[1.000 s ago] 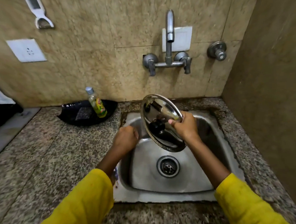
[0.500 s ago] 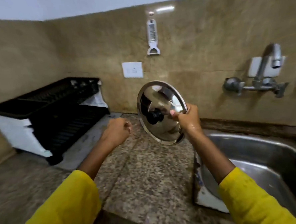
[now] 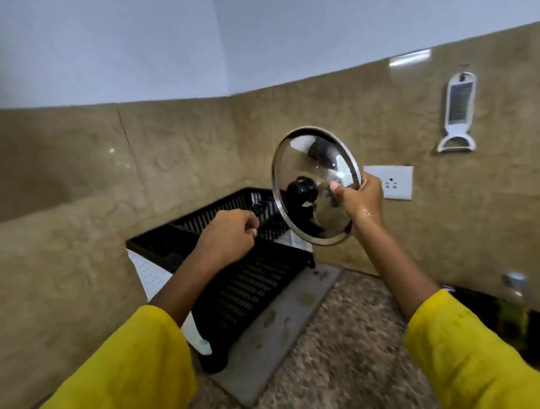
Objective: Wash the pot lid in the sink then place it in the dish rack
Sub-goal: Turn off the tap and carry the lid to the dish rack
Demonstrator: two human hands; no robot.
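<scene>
Pot lid (image 3: 316, 185) upright in right hand (image 3: 361, 200), above dish rack (image 3: 236, 288) edge.

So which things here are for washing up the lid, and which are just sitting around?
For the job:
pot lid, held at its rim by the right hand
black dish rack

Just there:
peeler hanging on the wall
wall socket
soap bottle
grey mat under the rack

left hand (image 3: 229, 235): centre of frame, loosely curled into a fist, holding nothing, forearm rising from lower left in a yellow sleeve | right hand (image 3: 361, 198): right of centre, raised, wet, fingers and thumb pinched on the pot lid (image 3: 314, 182) rim, forearm rising from lower right
</scene>
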